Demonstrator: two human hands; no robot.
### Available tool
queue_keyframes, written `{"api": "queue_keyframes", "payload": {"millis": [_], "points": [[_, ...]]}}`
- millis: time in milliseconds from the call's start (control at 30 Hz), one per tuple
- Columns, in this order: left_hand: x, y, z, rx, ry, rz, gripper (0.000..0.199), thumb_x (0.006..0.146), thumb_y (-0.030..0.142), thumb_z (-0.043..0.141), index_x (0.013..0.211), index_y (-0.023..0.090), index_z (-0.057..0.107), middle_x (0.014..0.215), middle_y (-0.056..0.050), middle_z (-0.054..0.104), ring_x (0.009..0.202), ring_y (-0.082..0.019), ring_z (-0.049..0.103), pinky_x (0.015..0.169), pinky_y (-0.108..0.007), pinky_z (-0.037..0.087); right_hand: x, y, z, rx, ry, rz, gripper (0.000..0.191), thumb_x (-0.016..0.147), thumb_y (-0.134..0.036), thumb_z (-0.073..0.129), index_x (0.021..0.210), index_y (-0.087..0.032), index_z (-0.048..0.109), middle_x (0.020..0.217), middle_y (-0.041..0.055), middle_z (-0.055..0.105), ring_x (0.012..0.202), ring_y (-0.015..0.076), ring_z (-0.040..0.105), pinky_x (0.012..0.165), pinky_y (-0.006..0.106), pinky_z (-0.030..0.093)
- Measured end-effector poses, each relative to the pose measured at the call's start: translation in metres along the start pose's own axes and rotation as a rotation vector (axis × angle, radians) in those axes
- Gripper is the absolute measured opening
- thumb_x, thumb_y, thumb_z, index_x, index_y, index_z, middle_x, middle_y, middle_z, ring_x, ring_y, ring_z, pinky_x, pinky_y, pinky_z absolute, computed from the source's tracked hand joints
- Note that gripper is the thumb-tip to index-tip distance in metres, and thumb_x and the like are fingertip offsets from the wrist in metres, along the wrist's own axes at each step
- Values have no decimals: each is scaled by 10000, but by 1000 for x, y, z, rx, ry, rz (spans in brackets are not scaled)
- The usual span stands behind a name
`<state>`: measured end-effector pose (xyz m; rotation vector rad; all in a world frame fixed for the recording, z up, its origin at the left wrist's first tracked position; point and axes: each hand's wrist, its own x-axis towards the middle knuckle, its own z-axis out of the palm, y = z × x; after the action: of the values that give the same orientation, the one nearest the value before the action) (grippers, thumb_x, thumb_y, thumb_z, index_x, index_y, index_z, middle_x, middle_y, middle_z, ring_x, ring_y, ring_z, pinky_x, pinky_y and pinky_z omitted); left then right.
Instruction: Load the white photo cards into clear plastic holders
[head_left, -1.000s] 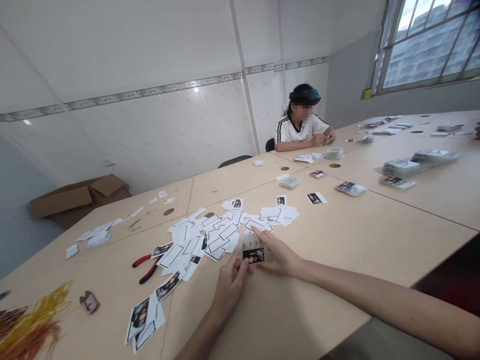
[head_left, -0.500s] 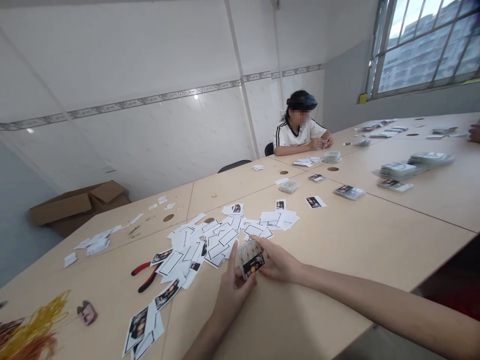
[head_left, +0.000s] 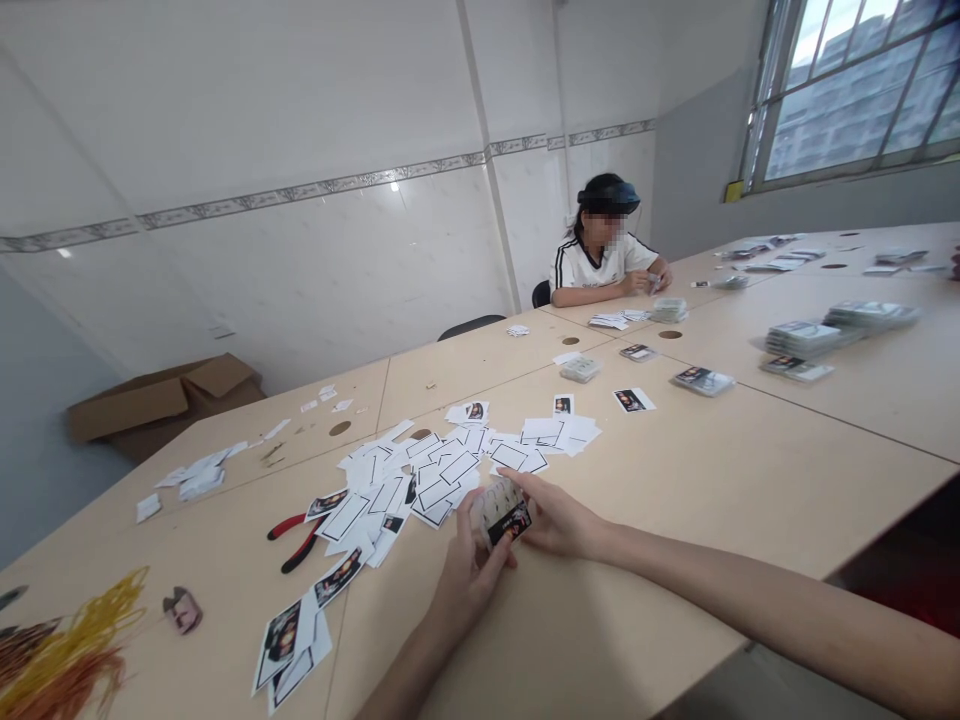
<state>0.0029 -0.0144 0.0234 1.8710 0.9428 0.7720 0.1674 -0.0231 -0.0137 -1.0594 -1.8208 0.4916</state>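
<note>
Between both hands, just above the table, is a small clear plastic box (head_left: 496, 505) with rows of little items showing and a dark printed card along its lower part. My left hand (head_left: 466, 578) wraps its near left side, the thumb lying across the card's lower edge. On the box's right side, the fingers of my right hand (head_left: 559, 515) close on its top and far edge. The little items are too small to name. Just beyond the box spreads a loose heap of white cards with black borders (head_left: 439, 475), some showing a dark picture.
Red-handled pliers (head_left: 301, 543) touch the cards' left edge. A small pinkish tool (head_left: 182, 610) and yellow strings (head_left: 105, 635) lie near left. Stacked clear boxes (head_left: 799, 340) stand right. Across the table a person (head_left: 604, 250) handles a small item. A cardboard box (head_left: 165, 405) sits beyond the left edge.
My left fingers, upright beside the box before, now curl closer around its side. The box stays in both hands, tilted slightly differently. The whole view has shifted a little.
</note>
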Motion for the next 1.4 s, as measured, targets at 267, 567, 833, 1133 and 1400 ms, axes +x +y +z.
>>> {"api": "queue_keyframes", "payload": {"millis": [267, 567, 833, 1133, 1400], "points": [[2, -5, -5, 17, -42, -1, 526, 781, 383, 429, 1201, 165, 199, 618, 3, 621, 632, -175, 602, 656, -294, 423, 2, 5, 3, -5, 8, 2, 711, 680, -214, 586, 1297, -257, 234, 1047, 63, 517, 895, 188, 516, 753, 334, 434], [4, -15, -7, 23, 23, 14, 418, 808, 408, 366, 1133, 160, 279, 526, 35, 576, 514, -158, 569, 574, -280, 432, -4, 5, 3, 17, -90, 29, 889, 632, -298, 654, 1338, -246, 117, 1062, 67, 524, 873, 181, 536, 730, 304, 446], [4, -24, -5, 116, 117, 54, 427, 797, 413, 388, 1139, 170, 307, 654, 1, 585, 597, -178, 579, 569, -299, 440, -8, -10, 14, -21, -84, 96, 1097, 586, -449, 660, 1340, -186, -94, 1328, 125, 245, 1183, 249, 300, 920, 360, 340], [5, -22, -2, 213, 113, 162, 313, 764, 346, 470, 1003, 174, 364, 538, 44, 584, 521, -150, 574, 527, -259, 430, -9, -12, 16, -21, 21, 114, 1062, 587, -238, 637, 1330, -167, -120, 1326, 137, 210, 1197, 248, 265, 940, 364, 322], [13, -28, -11, 358, 274, 251, 530, 648, 354, 614, 1104, 208, 389, 1102, -79, 517, 968, -214, 516, 783, -355, 427, -3, -3, 15, -219, -34, -30, 983, 577, -125, 548, 1332, -137, -82, 1267, 171, 309, 1151, 266, 331, 904, 398, 354]]}}
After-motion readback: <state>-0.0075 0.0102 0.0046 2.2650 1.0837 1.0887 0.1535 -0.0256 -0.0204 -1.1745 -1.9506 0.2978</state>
